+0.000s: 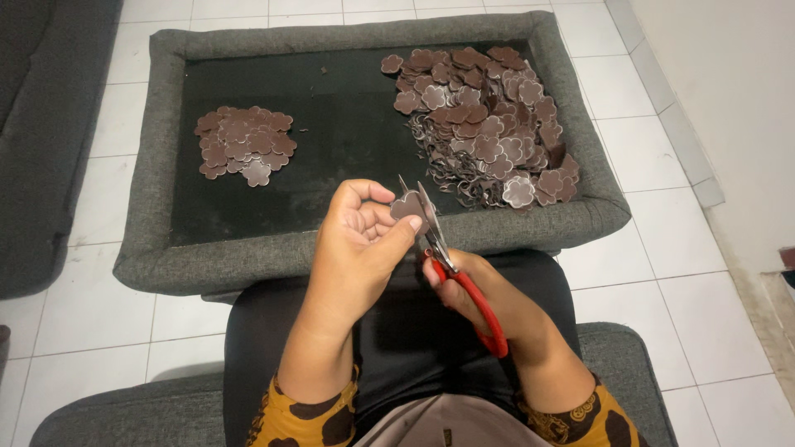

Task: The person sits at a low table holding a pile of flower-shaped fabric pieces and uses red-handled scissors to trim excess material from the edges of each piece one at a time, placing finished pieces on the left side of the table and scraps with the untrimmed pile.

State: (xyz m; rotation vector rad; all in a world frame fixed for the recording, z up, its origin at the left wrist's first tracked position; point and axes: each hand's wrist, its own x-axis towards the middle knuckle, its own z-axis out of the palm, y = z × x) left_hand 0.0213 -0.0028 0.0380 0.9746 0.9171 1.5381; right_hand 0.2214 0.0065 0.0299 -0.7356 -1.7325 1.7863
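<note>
My left hand point(358, 240) pinches a small brown flower-shaped piece point(407, 205) between thumb and fingers. My right hand point(476, 290) grips red-handled scissors point(464, 285), whose open blades point(418, 199) straddle the piece's edge. Both hands hover above my lap, just in front of the grey padded tray point(157, 165). A small pile of trimmed brown flower pieces point(246, 142) lies at the tray's left. A larger heap of flower pieces with white rims and curled offcuts point(489, 124) fills its right side.
The tray has a black inner surface point(348, 132) and sits on white floor tiles point(108, 306). A dark grey sofa point(37, 124) stands at the left. A grey cushion point(149, 410) lies under my legs. A wall base runs along the right.
</note>
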